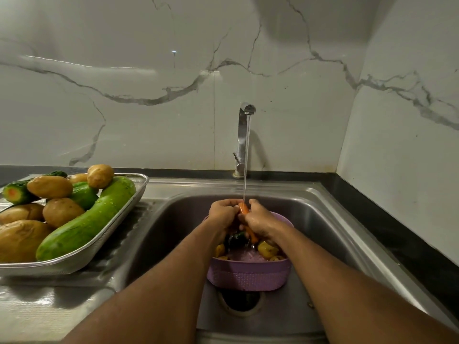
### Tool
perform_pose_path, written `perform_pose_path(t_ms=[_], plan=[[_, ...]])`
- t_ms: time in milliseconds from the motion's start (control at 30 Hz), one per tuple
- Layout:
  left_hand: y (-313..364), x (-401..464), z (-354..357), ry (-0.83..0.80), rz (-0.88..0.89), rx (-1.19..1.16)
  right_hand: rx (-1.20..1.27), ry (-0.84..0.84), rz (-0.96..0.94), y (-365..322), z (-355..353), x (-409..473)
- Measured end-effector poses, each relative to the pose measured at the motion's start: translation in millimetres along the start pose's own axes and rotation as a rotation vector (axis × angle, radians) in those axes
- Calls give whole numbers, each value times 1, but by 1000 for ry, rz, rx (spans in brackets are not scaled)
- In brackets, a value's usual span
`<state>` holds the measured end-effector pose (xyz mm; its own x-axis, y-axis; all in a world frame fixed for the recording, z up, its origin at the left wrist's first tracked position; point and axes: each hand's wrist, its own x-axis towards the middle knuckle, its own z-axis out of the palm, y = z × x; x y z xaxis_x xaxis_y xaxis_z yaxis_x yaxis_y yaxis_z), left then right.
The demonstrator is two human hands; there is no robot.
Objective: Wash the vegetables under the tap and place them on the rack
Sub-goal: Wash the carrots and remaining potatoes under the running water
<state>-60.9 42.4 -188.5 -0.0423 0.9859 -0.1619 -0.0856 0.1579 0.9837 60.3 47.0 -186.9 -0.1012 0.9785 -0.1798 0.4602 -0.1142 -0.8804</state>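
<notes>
A: What crowds the sink (323, 209)?
B: A purple basket (248, 275) stands in the basin over the drain, holding potatoes and a dark green vegetable (237, 238). Both forearms cross above it and hide much of what lies inside.
A: And the carrot (244, 208)?
B: One, under the stream from the tap (244, 135), above the basket. The left hand (222, 213) and right hand (260, 219) both curl their fingers round it.
A: The rack (139, 188)?
B: On the left, on the steel worktop (49, 306), well apart from the hands. I count one large pale green gourd (87, 219), about six potatoes, and at least two cucumbers at the far end.
A: In the basket?
B: About three potatoes show; the rest I cannot tell.
</notes>
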Motion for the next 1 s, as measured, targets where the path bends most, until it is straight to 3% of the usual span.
perform_pose_path(t_ms=[167,367,500,833,1000], plan=[[-4,7,-1,72,10,-3,-206,223,-162,7,-5,5],[-1,4,2,40,-2,-14,-385,323,-211,7,-3,9],[0,5,5,24,16,114,-446,355,-182,3,0,9],[-1,7,0,72,126,222,-46,21,-124,-1,0,2],[0,11,0,124,154,207,-135,175,-175,-2,-1,6]])
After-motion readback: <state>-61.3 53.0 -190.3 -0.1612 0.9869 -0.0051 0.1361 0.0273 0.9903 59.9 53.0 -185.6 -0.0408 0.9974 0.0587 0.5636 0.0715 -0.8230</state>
